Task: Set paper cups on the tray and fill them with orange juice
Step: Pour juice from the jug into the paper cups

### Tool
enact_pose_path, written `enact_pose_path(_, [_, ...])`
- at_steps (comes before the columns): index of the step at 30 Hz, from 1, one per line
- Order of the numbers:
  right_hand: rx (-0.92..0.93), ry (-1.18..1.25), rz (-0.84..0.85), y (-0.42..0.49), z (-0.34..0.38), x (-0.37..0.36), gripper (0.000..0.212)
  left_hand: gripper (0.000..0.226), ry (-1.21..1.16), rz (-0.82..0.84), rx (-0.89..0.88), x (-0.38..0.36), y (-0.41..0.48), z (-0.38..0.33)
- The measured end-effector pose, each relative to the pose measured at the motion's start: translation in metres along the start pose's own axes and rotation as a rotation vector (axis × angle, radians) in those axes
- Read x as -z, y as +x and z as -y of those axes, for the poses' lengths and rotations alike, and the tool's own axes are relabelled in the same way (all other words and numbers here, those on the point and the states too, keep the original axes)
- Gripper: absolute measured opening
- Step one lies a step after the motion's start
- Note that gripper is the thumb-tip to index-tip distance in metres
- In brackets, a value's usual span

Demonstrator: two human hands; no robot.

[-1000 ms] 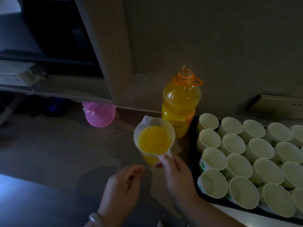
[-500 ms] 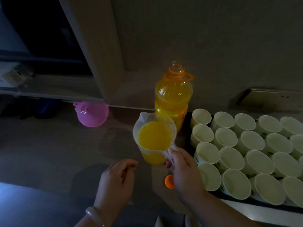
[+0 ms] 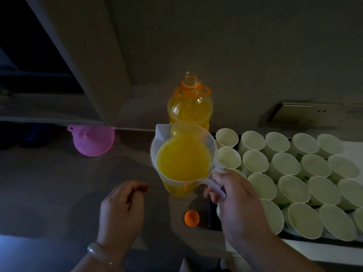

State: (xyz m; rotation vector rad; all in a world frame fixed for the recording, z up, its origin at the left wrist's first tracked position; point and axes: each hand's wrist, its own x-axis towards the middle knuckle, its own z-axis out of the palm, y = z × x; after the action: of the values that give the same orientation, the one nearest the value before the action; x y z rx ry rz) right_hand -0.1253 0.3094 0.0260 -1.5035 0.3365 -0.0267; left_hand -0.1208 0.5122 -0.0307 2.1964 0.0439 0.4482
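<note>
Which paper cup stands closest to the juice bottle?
The far-left cup of the back row, just right of the bottle; every other cup sits farther right or nearer the camera.

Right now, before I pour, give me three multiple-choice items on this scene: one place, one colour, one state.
1. Where is the cap? A on the bottle; B on the counter; C on the floor.
2. What colour is the funnel? A pink; B green; C blue.
3. The cups in view are: A full; B empty; C upside down.
Answers: 1 B, it lies on the counter by the right hand, and the bottle neck is open. 2 A, it shows pink against the dark counter. 3 B, their insides are bare white; juice shows only in the jug and bottle.
</note>
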Motion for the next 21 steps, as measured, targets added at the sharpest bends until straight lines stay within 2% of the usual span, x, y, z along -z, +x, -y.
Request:
enact_pose_path(3, [-0.001,0.073,-0.001,0.003,0.010,0.010,0.042,0.025,-0.013,0.014,0.007,-0.007,0.000,-0.008])
enact_pose_path(5, [-0.013,0.093,0.016,0.006,0.015,0.018,0.035,0.024,-0.019,0.013,0.013,-0.012,0.001,-0.013])
enact_pose_path(10, [0.085,-0.026,0.003,0.013,0.024,0.043,0.036,0.024,-0.021,0.010,0.021,-0.024,0.003,-0.027])
enact_pose_path(17, [-0.068,0.150,-0.051,0.026,0.035,0.069,0.045,0.027,-0.047,0.010,0.038,-0.041,0.003,-0.048])
enact_pose_path(21, [-0.040,0.144,-0.085,0.030,0.045,0.087,0.048,0.026,-0.037,0.006,0.015,-0.055,0.004,-0.059])
